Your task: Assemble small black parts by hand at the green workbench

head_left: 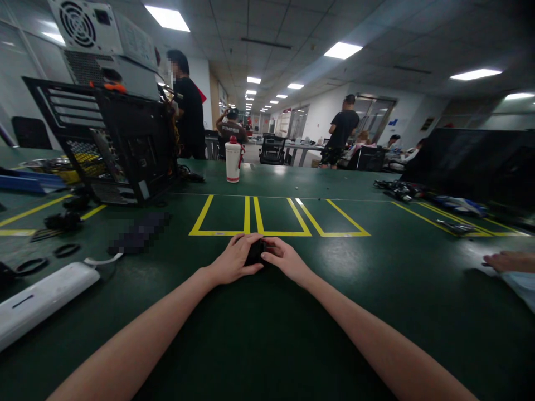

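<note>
A small black object (pixel 254 253) is held between my two hands, low over the green table (pixel 259 334), just in front of the yellow tape outlines (pixel 276 234). My left hand (pixel 236 260) wraps round its left side and top, with the thumb along the near edge. On the right side, the fingers and thumb of my right hand (pixel 286 259) press against it. Most of the object is hidden by my fingers, so what it is cannot be made out.
A white bottle (pixel 233 161) with a red lid stands beyond the tape. An open computer case (pixel 121 145) stands left, near a white power strip (pixel 50 301) and black cables (pixel 62 221). Another person's hand (pixel 507 262) rests at the right edge. Cables (pixel 399 190) lie back right.
</note>
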`<action>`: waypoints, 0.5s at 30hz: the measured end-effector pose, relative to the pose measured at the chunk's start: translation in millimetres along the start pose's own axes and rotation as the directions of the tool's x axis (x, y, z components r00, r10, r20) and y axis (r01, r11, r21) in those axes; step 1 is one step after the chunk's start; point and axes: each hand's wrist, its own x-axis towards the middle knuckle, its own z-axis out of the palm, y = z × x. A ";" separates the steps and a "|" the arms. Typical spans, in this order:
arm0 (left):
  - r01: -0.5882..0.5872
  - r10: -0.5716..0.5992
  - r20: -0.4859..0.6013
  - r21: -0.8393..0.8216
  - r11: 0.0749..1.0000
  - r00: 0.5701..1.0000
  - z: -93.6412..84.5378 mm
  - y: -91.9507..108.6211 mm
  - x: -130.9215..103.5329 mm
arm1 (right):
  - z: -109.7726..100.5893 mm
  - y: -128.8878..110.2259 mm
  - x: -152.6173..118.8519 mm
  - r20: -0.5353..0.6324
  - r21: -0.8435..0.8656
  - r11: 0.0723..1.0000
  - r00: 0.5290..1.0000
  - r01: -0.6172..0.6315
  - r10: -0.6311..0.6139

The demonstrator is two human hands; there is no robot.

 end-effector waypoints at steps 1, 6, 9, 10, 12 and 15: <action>-0.003 0.003 -0.001 0.000 1.000 1.000 0.0 0.3 0.1 | 0.0 -0.3 -0.4 0.007 0.002 1.000 1.000 0.000 0.000; -0.011 0.011 -0.006 -0.003 1.000 1.000 0.0 0.9 0.1 | 2.5 1.4 -1.9 -0.010 0.033 0.999 1.000 0.010 -0.010; -0.009 0.009 -0.003 -0.002 1.000 1.000 0.5 0.2 0.0 | 3.9 2.5 -1.5 -0.030 0.035 0.999 0.999 0.012 -0.011; -0.008 0.008 -0.001 -0.002 1.000 1.000 0.7 0.0 0.1 | 4.0 2.3 -1.3 -0.037 0.033 0.999 0.999 0.017 -0.015; -0.007 0.007 0.000 -0.004 1.000 1.000 0.7 -0.1 0.2 | 3.5 0.8 -1.3 -0.045 0.024 0.999 0.999 0.027 -0.026; -0.002 0.002 0.003 -0.010 1.000 1.000 -0.5 1.0 0.4 | 1.3 -2.8 -1.8 -0.039 -0.008 1.000 0.999 0.019 -0.019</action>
